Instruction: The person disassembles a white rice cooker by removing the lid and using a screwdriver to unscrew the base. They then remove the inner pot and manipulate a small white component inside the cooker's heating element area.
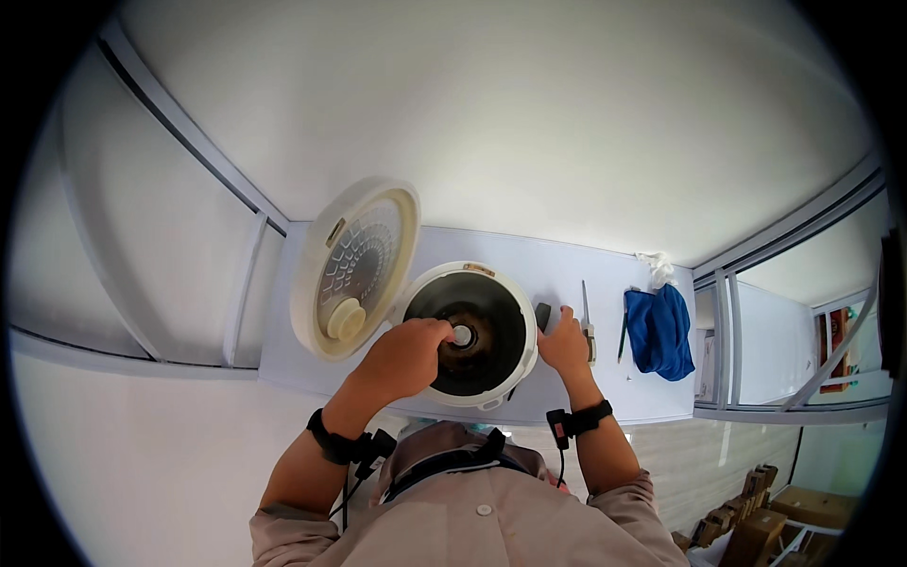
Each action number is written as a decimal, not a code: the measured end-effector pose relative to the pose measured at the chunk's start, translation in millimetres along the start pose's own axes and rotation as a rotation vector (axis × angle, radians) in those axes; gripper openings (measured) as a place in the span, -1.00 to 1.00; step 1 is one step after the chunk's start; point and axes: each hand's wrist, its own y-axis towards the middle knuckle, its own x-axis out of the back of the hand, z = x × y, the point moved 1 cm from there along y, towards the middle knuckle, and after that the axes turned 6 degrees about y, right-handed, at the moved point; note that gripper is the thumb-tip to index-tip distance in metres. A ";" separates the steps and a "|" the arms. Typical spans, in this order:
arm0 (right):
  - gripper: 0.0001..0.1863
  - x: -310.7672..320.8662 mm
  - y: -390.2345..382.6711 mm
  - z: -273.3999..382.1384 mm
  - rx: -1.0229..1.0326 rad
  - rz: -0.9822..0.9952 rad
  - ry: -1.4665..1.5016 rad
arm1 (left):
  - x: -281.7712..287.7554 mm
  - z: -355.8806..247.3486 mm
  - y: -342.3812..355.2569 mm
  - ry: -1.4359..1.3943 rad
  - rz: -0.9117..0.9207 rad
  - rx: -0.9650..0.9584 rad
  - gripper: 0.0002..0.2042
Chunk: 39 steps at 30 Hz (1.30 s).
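Note:
A white rice cooker stands on the table with its inside bare, dark and brown-stained. Its lid is swung up to the left, showing a patterned inner plate and a round cream cap. My left hand reaches over the near left rim, fingers closed at the round silvery sensor in the middle of the floor; the fingertips are partly hidden. At the right side of the body, my right hand is closed on the cooker beside its dark grey handle. Its palm side is out of sight.
A screwdriver-like tool and a light-coloured tool lie right of my right hand. Farther right are a thin dark pencil-like stick, a blue cloth and crumpled white material. Framed partitions flank the table.

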 end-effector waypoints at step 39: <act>-0.34 49.4 -105.5 97.9 1.008 0.106 0.637 | -24.0 29.3 -23.4 -0.386 -0.419 -0.144 -0.55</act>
